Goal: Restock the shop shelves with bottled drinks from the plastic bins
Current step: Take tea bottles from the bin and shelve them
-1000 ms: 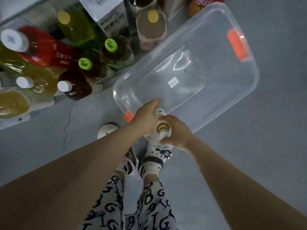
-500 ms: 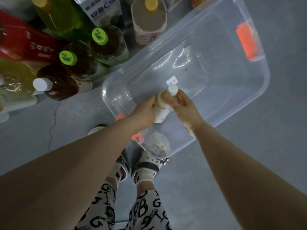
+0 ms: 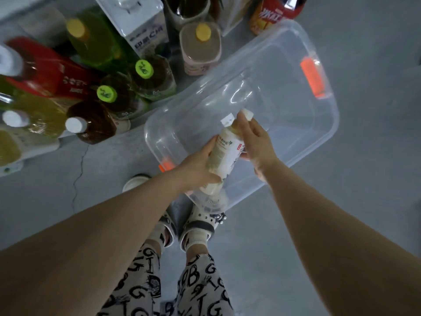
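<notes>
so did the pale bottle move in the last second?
Yes. Against the bin, the bottle went from beside the near orange latch toward the middle; its cap now sits by the white sticker.

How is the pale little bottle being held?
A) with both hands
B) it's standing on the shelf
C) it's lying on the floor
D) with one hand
A: the left hand grips the bottle near its base and the right hand holds it near the cap, over the clear bin.
</notes>
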{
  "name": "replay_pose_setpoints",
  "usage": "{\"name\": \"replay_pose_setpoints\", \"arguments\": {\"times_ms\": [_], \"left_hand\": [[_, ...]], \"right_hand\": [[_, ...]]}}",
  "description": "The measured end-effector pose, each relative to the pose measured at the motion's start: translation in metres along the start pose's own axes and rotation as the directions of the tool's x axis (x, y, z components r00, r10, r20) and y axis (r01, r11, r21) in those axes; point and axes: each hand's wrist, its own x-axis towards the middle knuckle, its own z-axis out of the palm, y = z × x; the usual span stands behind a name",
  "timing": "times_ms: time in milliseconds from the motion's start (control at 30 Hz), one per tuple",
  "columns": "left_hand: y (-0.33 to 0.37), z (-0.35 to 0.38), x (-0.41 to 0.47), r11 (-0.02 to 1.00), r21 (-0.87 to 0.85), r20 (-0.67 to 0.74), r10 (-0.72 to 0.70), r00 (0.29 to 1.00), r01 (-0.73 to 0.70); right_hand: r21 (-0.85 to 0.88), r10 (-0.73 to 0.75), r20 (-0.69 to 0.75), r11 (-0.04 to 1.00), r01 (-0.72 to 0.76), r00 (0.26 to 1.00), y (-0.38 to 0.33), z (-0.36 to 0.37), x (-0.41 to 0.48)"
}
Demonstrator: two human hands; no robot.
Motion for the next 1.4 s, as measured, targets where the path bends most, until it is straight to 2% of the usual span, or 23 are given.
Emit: {"name": "replay_pose_setpoints", "arguments": {"times_ms": [133, 233, 367, 500, 667, 800, 1067, 1233, 1400], "left_hand": [[0.027, 0.014, -0.052, 0.979, 0.203, -0.047, 0.015, 0.999, -0.005], [0.044, 0.015, -0.091, 0.980, 0.197, -0.071, 0.030, 0.997, -0.016], [0.077, 0.006, -0.146, 0.997, 0.036, -0.082, 0.075, 0.994, -0.072], [0.114, -0.002, -0.208, 0.991, -0.094, -0.033, 0.088, 0.996, -0.091], [0.154, -0.003, -0.284, 0.979, -0.176, -0.039, 0.101, 0.994, -0.107], [0.190, 0.000, -0.348, 0.970, -0.171, -0.079, 0.163, 0.984, -0.174], [0.244, 0.006, -0.468, 0.953, -0.017, -0.191, 0.295, 0.936, -0.303], [0.265, 0.000, -0.534, 0.903, 0.052, -0.284, 0.422, 0.861, -0.426], [0.287, -0.017, -0.592, 0.859, 0.174, -0.379, 0.510, 0.772, -0.482]], "right_hand": [[0.044, 0.105, -0.022, 0.994, -0.103, 0.994, -0.033, -0.007, -0.044], [0.054, 0.105, 0.012, 0.993, -0.105, 0.994, -0.057, -0.013, -0.082], [0.098, 0.068, 0.131, 0.992, -0.081, 0.989, -0.085, -0.021, -0.138], [0.247, 0.022, 0.236, 0.966, -0.081, 0.972, -0.118, -0.039, -0.195], [0.185, -0.011, 0.325, 0.981, -0.053, 0.946, -0.164, -0.051, -0.267], [0.150, -0.077, 0.318, 0.988, 0.031, 0.945, -0.202, -0.059, -0.328], [0.097, -0.249, 0.365, 0.968, 0.229, 0.897, -0.270, -0.061, -0.432], [0.047, -0.382, 0.392, 0.917, 0.396, 0.837, -0.315, -0.051, -0.489], [0.003, -0.492, 0.395, 0.845, 0.535, 0.776, -0.366, -0.036, -0.542]]}}
